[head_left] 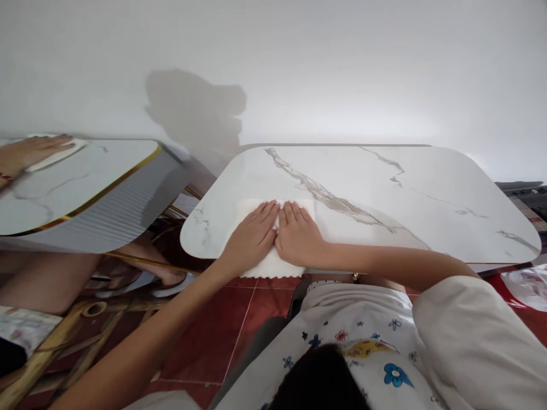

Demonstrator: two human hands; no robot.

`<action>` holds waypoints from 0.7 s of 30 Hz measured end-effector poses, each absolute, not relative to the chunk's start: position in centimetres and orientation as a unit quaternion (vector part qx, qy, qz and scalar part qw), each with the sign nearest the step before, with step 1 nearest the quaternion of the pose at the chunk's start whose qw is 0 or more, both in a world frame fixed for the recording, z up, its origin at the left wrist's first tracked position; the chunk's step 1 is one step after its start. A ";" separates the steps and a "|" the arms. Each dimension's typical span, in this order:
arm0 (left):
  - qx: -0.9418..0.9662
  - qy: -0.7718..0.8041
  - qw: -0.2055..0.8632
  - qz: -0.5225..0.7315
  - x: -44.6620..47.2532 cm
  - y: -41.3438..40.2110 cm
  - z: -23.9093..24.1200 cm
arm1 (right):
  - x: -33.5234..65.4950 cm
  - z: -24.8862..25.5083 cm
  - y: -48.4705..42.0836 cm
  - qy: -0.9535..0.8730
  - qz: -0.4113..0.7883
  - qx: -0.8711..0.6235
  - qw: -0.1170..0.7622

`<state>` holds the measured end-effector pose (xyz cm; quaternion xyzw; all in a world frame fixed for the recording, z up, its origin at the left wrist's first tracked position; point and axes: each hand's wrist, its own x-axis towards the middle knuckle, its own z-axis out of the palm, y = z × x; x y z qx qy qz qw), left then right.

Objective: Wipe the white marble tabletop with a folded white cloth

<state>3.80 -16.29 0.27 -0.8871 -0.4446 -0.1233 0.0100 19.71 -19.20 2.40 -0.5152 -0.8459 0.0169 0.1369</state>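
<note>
A white cloth [276,269] with a scalloped edge lies spread on the left part of a white marble-patterned tabletop [419,199], its near edge hanging over the front. My left hand [253,236] rests flat on the cloth, fingers stretched out and pointing away from me. Beside it my right hand [300,233] also presses flat on the cloth, fingers straight. The two hands touch or nearly touch at the thumbs and index fingers. Part of the cloth is hidden under them.
To the left stands a second marble-patterned table [77,193] with a gold rim. Another person's hand [36,151] lies on a white cloth [60,156] there. A bamboo chair [85,341] is at lower left, a plastic bag [527,285] at right. Behind rises a wall [342,68].
</note>
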 end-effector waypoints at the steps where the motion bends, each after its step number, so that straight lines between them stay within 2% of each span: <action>1: -0.887 -0.446 0.008 -0.122 4.7 -16.2 0.4 | 20.5 2.4 -19.1 -0.845 0.014 -0.517 0.133; 6: -0.893 -0.434 -0.013 -0.119 7.7 -12.8 0.6 | 22.8 2.4 -16.0 -0.835 0.014 -0.540 0.108; 21: -0.876 -0.452 -0.023 -0.168 12.2 8.3 0.4 | 26.2 2.6 4.4 -0.826 0.005 -0.552 0.118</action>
